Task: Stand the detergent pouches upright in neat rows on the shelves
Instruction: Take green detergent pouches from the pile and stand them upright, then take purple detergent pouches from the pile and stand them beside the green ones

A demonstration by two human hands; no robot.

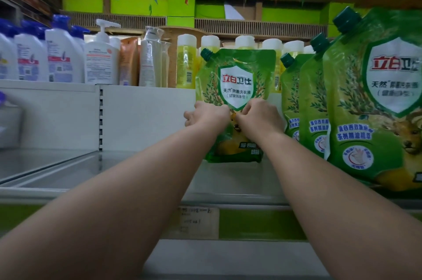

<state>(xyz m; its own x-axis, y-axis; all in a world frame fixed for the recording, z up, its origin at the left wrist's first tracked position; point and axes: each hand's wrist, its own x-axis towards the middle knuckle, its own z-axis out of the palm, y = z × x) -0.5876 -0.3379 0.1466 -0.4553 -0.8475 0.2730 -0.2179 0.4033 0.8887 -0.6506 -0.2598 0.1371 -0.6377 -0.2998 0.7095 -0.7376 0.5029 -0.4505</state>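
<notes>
A shop aisle: a white metal shelf [141, 165] with a white back panel, a green price strip along its front edge, and strings of small flags under a brown ceiling. Above the back panel stand white bottles with blue caps [64, 56], a pump bottle [101, 56] and yellow bottles with white caps [186, 60].

Both hands reach to the back of the shelf. The left hand [205, 114] and the right hand [260, 117] close on the middle of one green pouch [236, 88], fingers curled into its front and sides. The pouch stands upright on its base against the back panel, spout cap at its top left, label facing out.

To its right a row of three pouches [370, 101] already stands upright, one behind another from the shelf's front to its back, caps all at the same corner. The held pouch sits just beside the rearmost of these, so it looks like the start of a second row.

By my reading the task is at an early stage: one row stands, a second is just begun, and most of the shelf to the left lies bare. The next bay to the left also looks bare, though its far end is cut off. No spare pouches waiting to be shelved are in view.
</notes>
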